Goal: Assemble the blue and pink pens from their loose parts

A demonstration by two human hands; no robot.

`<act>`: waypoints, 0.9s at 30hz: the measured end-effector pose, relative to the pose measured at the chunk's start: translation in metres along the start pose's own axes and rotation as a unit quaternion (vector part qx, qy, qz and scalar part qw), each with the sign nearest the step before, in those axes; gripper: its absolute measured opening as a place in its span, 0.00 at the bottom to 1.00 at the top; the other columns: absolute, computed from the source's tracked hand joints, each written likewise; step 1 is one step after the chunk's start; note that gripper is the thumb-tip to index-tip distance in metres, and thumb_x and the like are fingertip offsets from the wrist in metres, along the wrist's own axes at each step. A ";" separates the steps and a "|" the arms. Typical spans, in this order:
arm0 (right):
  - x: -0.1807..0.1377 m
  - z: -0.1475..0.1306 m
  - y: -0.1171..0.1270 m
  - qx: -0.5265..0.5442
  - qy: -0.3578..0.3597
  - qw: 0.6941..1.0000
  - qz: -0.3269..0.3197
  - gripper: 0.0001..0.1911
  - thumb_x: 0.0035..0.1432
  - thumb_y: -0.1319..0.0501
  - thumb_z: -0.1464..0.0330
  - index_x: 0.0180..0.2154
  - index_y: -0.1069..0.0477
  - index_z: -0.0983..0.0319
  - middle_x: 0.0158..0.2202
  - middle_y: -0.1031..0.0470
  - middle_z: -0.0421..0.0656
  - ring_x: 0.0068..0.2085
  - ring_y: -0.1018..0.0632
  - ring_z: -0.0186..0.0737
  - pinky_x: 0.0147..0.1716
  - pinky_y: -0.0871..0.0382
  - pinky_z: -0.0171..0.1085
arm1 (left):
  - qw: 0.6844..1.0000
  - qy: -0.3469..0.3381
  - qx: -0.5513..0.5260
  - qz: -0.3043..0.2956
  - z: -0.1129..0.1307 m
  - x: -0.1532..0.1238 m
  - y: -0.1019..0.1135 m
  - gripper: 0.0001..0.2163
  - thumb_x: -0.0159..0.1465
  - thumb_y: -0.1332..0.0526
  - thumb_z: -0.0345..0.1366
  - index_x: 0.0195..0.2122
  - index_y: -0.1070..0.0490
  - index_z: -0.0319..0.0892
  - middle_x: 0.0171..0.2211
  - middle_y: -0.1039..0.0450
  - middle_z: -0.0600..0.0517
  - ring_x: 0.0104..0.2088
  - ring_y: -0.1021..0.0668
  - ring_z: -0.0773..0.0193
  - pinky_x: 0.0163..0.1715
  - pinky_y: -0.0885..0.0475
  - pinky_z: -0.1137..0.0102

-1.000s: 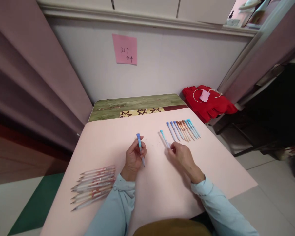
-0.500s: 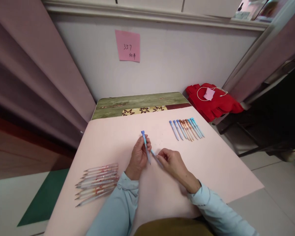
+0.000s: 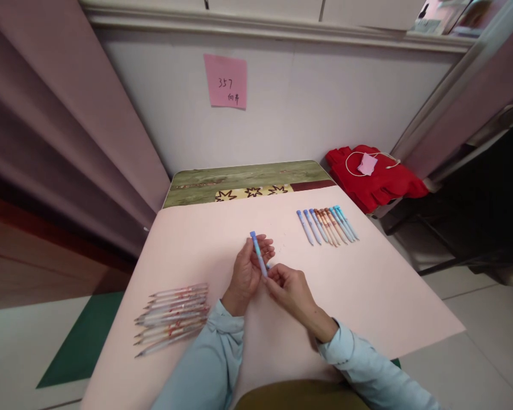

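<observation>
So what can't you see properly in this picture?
All in the head view:
Blue pen: lower tip hidden by the right hand.
Teal bit beside it: mostly hidden around the same fingers.
Left pens: some ends hidden by the left sleeve.
Right pens: patterns too small.
Dark shape: cut off by the right edge.

In the middle of the frame, the pen (image 3: 259, 254) looks like smooth plastic, as do the capped pens (image 3: 326, 226) right of centre. The slim pens (image 3: 173, 314) at lower left look like translucent, faintly shiny plastic. The pale pink cover (image 3: 290, 347) is smooth, matt and paper-like; the tabletop (image 3: 265, 173) behind it shows wood grain. The note (image 3: 226, 97) at upper centre is matt paper. The curtain (image 3: 119, 108) at left, red bundle (image 3: 370, 191) at right and sleeves (image 3: 199, 367) are cloth.
</observation>
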State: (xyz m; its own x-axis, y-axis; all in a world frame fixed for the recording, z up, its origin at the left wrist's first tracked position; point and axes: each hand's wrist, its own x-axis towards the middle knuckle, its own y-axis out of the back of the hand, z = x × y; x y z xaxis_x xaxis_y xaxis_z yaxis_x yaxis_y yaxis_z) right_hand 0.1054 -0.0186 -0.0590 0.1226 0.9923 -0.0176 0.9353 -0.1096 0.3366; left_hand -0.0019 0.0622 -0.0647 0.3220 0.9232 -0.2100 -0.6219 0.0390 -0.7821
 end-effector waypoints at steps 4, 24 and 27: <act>-0.003 0.001 -0.001 -0.013 -0.003 1.000 -0.006 0.06 0.53 0.38 0.66 0.27 0.31 0.60 0.20 0.28 0.36 0.21 0.30 0.32 0.22 0.39 0.30 | 0.999 -0.023 -0.002 0.028 0.003 0.002 0.002 0.19 0.61 0.34 0.48 0.44 0.25 0.37 0.36 0.20 0.45 0.34 0.19 0.63 0.37 0.23 0.67; 0.007 0.005 0.020 -0.035 0.027 0.997 0.061 0.08 0.54 0.38 0.63 0.27 0.30 0.60 0.20 0.29 0.36 0.22 0.29 0.33 0.23 0.37 0.30 | 0.992 -0.105 0.057 0.047 0.005 0.008 0.005 0.21 0.60 0.34 0.51 0.44 0.24 0.37 0.39 0.20 0.43 0.37 0.19 0.61 0.42 0.25 0.66; 0.022 0.014 0.052 -0.065 0.015 0.989 0.134 0.12 0.55 0.38 0.58 0.28 0.30 0.60 0.20 0.29 0.37 0.22 0.27 0.35 0.25 0.35 0.32 | 0.972 -0.165 0.115 0.119 0.005 0.011 0.012 0.22 0.62 0.38 0.53 0.41 0.25 0.36 0.33 0.20 0.44 0.30 0.20 0.63 0.33 0.26 0.68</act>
State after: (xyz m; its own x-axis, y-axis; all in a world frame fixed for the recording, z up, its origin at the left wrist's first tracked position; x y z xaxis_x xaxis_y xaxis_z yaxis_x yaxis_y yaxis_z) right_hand 0.1618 -0.0032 -0.0551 0.3477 0.9304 0.1161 0.8201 -0.3618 0.4434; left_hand -0.0095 0.0746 -0.0727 -0.0744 0.9874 -0.1399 -0.8063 -0.1421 -0.5742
